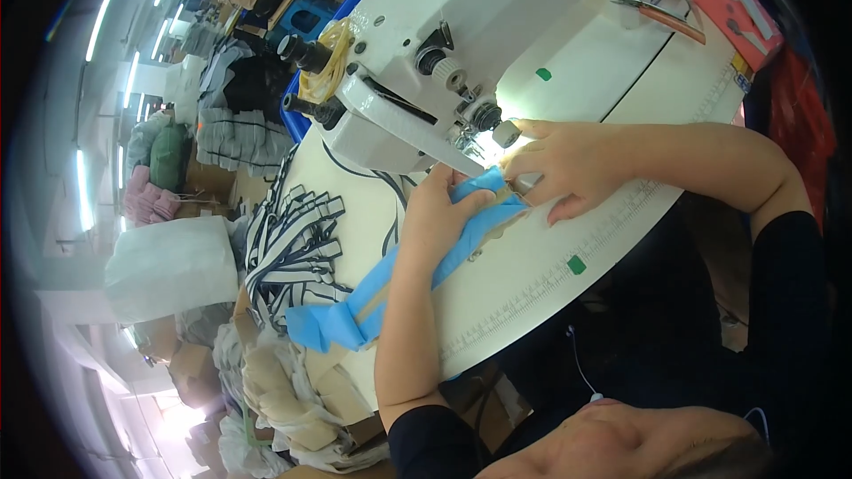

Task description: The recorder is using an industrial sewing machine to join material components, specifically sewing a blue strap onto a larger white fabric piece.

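A long bright-blue fabric strip [457, 263] with a tan band along it runs over the pale table of a white sewing machine [390, 98]. My left hand [437, 217] is closed on the strip just before the needle area, its thumb lying on the blue cloth. My right hand [568, 164] has its fingers apart, beside the lit presser foot and at the near end of the strip. One of its fingers reaches up by a grey round knob [507, 133]. The fingertips at the needle are partly lost in the lamp's glare.
Dark-and-white striped straps [297, 244] lie heaped at the table's left edge. Orange-handled nippers [670, 22] and a red-pink case [732, 18] lie at the far right. A printed ruler scale [506, 319] follows the curved near edge. Wrapped bundles [173, 266] stand left.
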Available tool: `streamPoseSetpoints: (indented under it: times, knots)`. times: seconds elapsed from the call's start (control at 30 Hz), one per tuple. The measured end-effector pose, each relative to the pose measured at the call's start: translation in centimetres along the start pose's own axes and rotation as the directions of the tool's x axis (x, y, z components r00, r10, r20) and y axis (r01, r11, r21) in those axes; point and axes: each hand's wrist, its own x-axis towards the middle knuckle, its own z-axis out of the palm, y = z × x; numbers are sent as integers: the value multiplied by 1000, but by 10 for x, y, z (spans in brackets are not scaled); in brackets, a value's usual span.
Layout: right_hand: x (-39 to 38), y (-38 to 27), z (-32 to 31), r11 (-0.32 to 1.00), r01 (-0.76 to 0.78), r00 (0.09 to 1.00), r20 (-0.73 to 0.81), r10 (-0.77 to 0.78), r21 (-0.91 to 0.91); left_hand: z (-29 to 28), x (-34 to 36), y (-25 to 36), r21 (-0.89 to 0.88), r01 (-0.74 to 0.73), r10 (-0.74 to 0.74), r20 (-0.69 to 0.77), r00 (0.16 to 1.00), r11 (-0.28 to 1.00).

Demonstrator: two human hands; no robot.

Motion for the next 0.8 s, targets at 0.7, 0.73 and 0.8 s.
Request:
streamPoseSetpoints:
  times: [0.7,0.73,0.8]
  knots:
    - [-2,1,4,998,63,987,-148,-61,11,-5,-10,20,43,106,-104,-35,994,993]
    - [-2,0,4,997,77,982,-173,-75,3,-6,-11,20,75,109,-108,-14,994,991]
    - [-2,-1,4,996,92,976,-198,-91,-7,-5,-11,17,56,105,-104,-18,994,993]
